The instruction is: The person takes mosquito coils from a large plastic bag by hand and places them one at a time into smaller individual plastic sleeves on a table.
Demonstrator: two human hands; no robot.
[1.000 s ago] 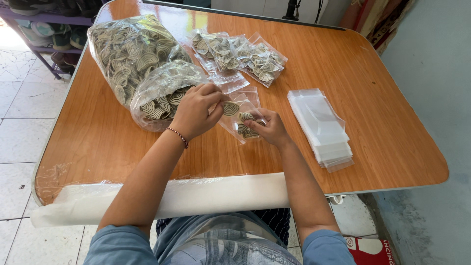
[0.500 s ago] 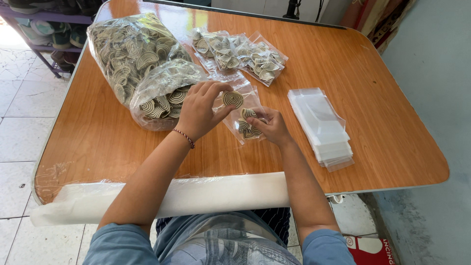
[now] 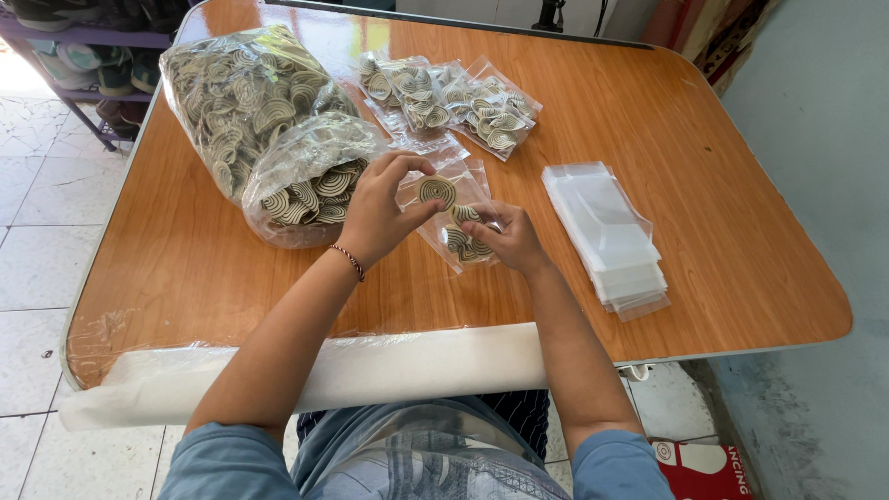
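My left hand point(image 3: 381, 208) pinches a flat round spiral-patterned piece point(image 3: 436, 191) between thumb and fingers, at the mouth of a small clear plastic bag point(image 3: 460, 218). My right hand point(image 3: 507, 236) holds that bag on the wooden table point(image 3: 722, 231); a few more spiral pieces lie inside it. Just left of my left hand sits a large open clear bag point(image 3: 306, 181) full of the same beige spiral pieces.
A bigger sack of spiral pieces point(image 3: 236, 93) lies at the table's back left. Several filled small bags point(image 3: 449, 97) lie at the back middle. A stack of empty clear bags point(image 3: 607, 236) lies to the right. A shoe rack point(image 3: 83, 56) stands beyond the left edge.
My left hand lifted out of the large open bag with one spiral piece and brought it right, to the small bag held by my right hand.
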